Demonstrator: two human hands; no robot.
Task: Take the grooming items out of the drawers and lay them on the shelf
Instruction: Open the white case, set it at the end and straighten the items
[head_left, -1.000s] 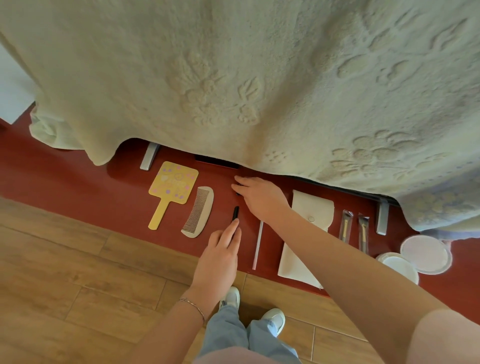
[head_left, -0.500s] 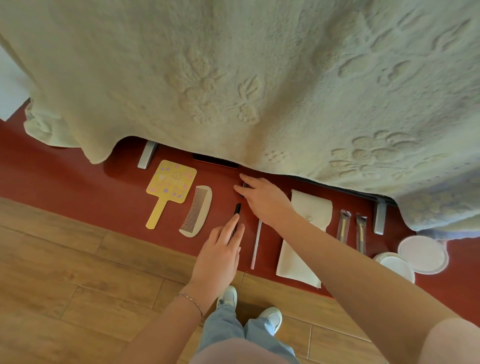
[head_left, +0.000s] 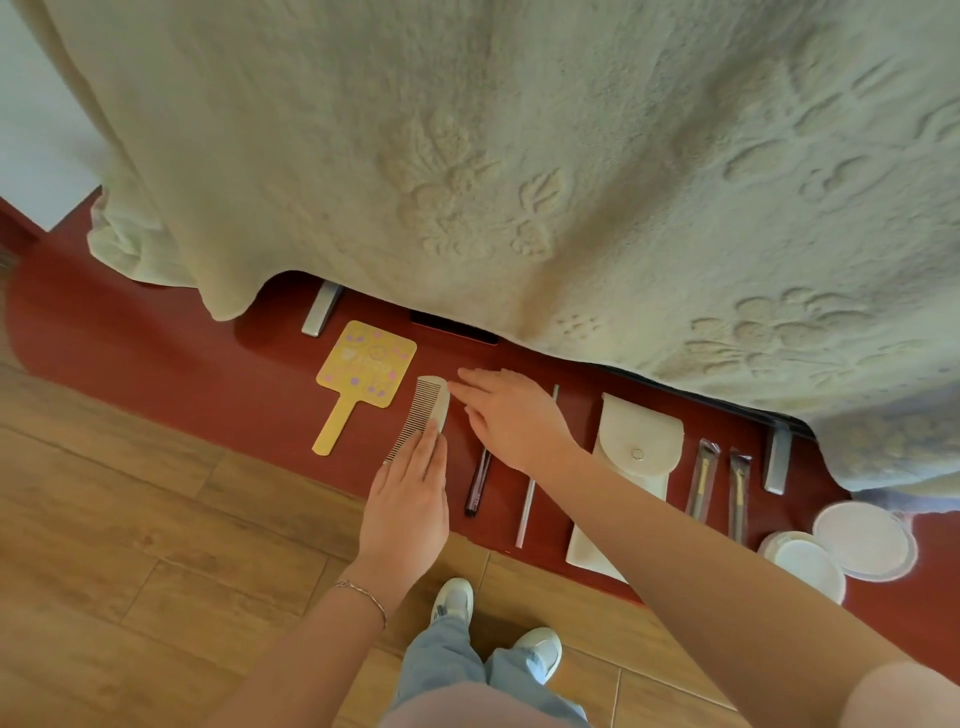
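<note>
The cream comb (head_left: 422, 415) lies on the red shelf (head_left: 182, 374), teeth turned toward the yellow hand mirror (head_left: 363, 376) just beside it on its left. The left hand (head_left: 408, 512) lies flat over the comb's near end with straight fingers laid together, fingertips (head_left: 430, 434) resting on it, so this grip presses rather than pinches. The right hand (head_left: 511, 415) reaches in from the other side with fingers extended and loosely spread, its index fingertip touching or almost touching the comb's far end; it holds nothing. Just right of the left hand a dark slim pen-like stick (head_left: 477, 486) lies on the shelf, its far end hidden under the right hand. Next to that comes a thin pale stick (head_left: 525, 512), then a white snap pouch (head_left: 631, 457) hanging partly over the shelf's front edge, two narrow wrapped brushes (head_left: 719, 488), and two round white lidded containers (head_left: 831, 545) at the far right. A cream embossed blanket (head_left: 519, 156) hangs over the back of the shelf. Below is a wooden floor (head_left: 130, 545) with the person's white shoes (head_left: 452, 597).
</note>
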